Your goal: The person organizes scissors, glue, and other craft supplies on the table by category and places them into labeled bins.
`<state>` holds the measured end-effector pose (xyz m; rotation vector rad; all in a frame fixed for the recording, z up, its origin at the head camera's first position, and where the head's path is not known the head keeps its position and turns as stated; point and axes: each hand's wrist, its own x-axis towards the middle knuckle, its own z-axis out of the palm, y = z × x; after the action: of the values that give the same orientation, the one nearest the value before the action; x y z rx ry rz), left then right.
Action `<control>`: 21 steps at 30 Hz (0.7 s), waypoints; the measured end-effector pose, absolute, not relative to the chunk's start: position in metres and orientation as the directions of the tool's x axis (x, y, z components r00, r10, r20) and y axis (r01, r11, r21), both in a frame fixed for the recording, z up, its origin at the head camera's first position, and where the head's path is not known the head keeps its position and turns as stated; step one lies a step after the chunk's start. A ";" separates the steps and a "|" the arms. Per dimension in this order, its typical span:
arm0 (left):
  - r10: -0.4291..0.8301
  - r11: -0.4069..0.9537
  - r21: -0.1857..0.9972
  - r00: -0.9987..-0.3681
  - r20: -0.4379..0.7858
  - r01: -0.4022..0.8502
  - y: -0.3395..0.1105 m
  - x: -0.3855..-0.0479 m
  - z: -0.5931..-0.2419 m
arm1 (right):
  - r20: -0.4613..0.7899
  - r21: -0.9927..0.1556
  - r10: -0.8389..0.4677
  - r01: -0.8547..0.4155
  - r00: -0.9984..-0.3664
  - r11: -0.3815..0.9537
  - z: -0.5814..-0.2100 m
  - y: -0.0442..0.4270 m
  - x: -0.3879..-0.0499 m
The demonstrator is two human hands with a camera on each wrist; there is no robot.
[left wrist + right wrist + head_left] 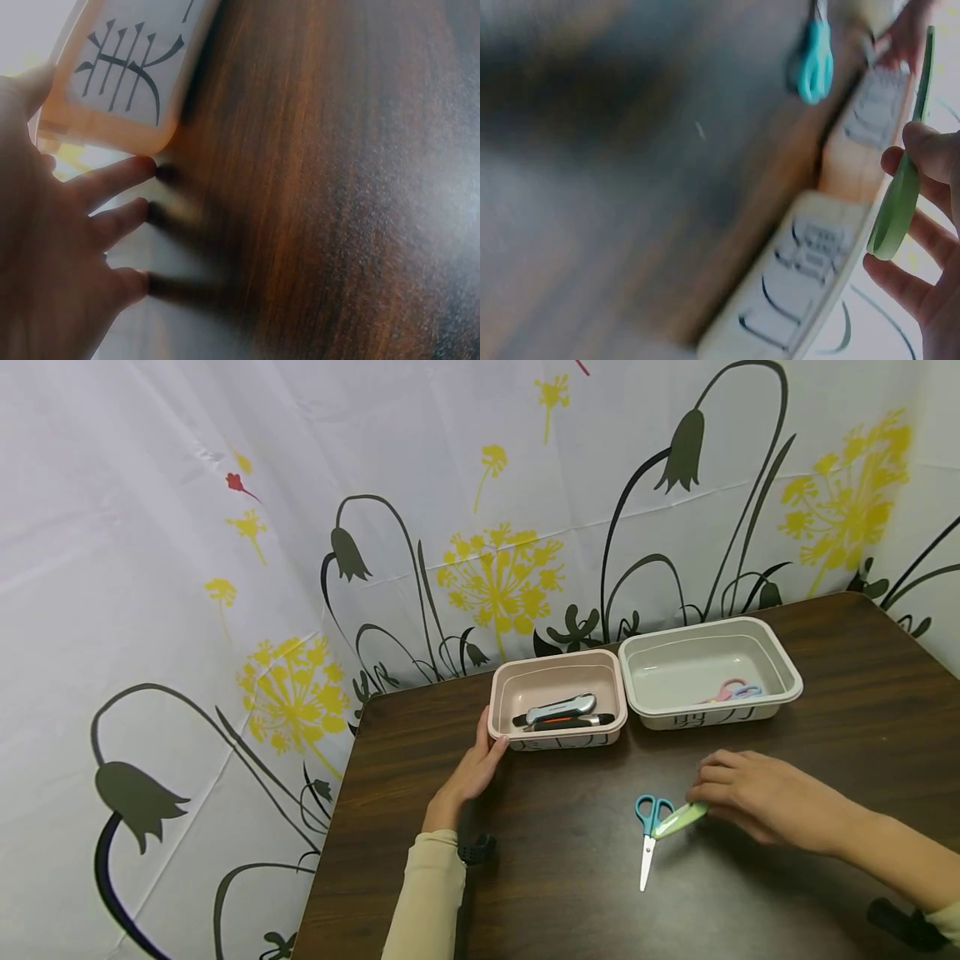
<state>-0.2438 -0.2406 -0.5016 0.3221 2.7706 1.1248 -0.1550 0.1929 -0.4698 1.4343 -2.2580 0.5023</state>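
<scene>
My left hand [472,768] rests against the left end of the pink bin [558,742], its thumb at the front corner of the rim; fingers spread in the left wrist view. A silver-and-black utility knife [561,708] and a dark pen-like tool [570,723] lie in that bin. My right hand [757,793] pinches a slim light-green tool [900,202] between thumb and fingers, above the table. It is narrow at one end, wider and rounded at the other; its exact kind I cannot tell. Beside its tip, blue-handled scissors [651,827] lie on the table, blades toward me.
To the right of the pink bin stands a light grey bin [712,718], holding scissors with pink and lilac handles [731,691]. Both bins bear black written characters on their fronts. The dark wooden table [555,860] backs onto a flower-printed curtain [420,460].
</scene>
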 end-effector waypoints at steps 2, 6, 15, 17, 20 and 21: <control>0.246 0.698 0.701 -0.968 -0.045 0.145 -0.240 -0.243 -0.501 | 0.550 -0.075 -0.741 -0.907 -0.385 0.415 -0.461 0.199 -0.164; 0.244 0.697 0.702 -0.969 -0.045 0.143 -0.240 -0.243 -0.500 | 0.585 -0.064 -0.694 -0.877 -0.420 0.477 -0.446 0.210 -0.181; 0.241 0.702 0.698 -0.969 -0.048 0.140 -0.240 -0.245 -0.501 | 0.538 -0.089 -0.614 -0.763 -0.577 0.640 -0.438 0.227 -0.213; 0.239 0.702 0.699 -0.970 -0.049 0.138 -0.240 -0.245 -0.501 | 0.524 -0.087 -0.605 -0.745 -0.599 0.662 -0.440 0.230 -0.219; 0.236 0.706 0.696 -0.970 -0.054 0.134 -0.240 -0.245 -0.501 | 0.496 -0.104 -0.594 -0.722 -0.633 0.684 -0.444 0.235 -0.227; 0.237 0.707 0.694 -0.970 -0.054 0.134 -0.240 -0.245 -0.502 | 0.484 -0.112 -0.592 -0.717 -0.644 0.688 -0.445 0.237 -0.229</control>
<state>-0.2445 -0.2404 -0.5016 0.3025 2.7729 1.1110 -0.2292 0.2369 -0.4450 1.0175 -2.4877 0.4128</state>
